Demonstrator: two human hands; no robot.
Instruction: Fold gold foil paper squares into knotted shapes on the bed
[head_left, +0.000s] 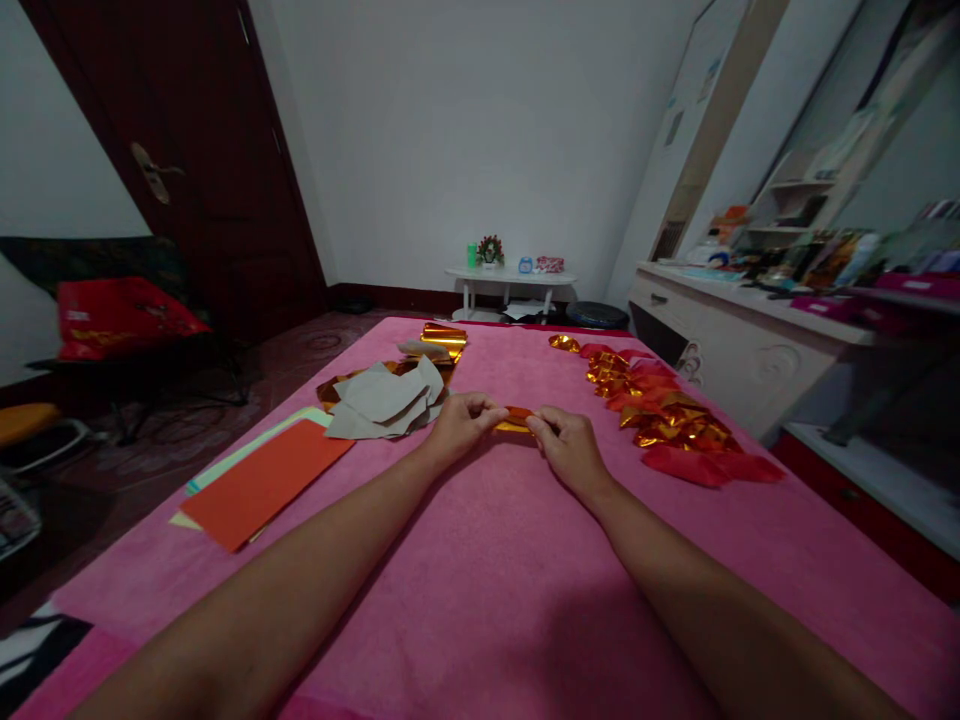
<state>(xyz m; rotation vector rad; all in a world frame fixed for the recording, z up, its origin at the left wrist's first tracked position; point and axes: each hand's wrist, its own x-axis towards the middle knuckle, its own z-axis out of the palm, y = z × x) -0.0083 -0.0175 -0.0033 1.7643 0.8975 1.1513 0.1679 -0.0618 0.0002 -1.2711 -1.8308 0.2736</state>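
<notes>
Left hand point(460, 425) and right hand point(571, 443) pinched gold foil piece point(517, 418) between them, each grip closed, over pink cloth point(480, 590). Shaped foil pieces point(671, 418) at right looked done; grey sheets point(386, 398), orange paper point(264, 484) looked unworked.

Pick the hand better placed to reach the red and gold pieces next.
Probably the right hand: it is nearer the red and gold pieces; the left hand is nearer the grey sheets. Both hold the orange-gold piece.

Cloth point(480, 590): paper sheets point(270, 482) near left edge; scraps point(384, 398) behind them, rightward; roll point(444, 334) near far-left corner. Row of pieces point(679, 418) along right edge. Strip point(517, 414) between left hand point(463, 427) and right hand point(571, 447), mid-cloth. Side table point(512, 275) beyond far edge.
</notes>
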